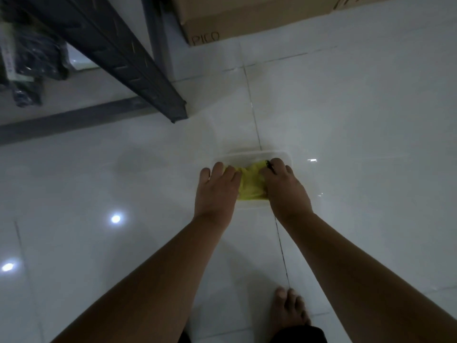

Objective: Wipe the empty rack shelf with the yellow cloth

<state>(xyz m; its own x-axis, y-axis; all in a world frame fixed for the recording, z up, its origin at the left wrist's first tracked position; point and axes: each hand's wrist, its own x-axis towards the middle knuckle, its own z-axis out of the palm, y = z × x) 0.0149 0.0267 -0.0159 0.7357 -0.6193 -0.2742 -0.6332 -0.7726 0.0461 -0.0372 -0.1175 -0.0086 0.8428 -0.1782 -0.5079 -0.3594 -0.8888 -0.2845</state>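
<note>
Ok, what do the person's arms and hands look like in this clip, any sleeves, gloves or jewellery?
Both forearms are bare right up to the bottom edge of the head view, with no sleeves showing. Neither the left hand nor the right hand wears a glove, and no watch or wristband shows. A small dark item sits at the right hand's fingers; it is too blurred to identify.

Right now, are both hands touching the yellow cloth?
Touching. The head view shows the left hand and right hand gripping the yellow cloth from either side.
</note>
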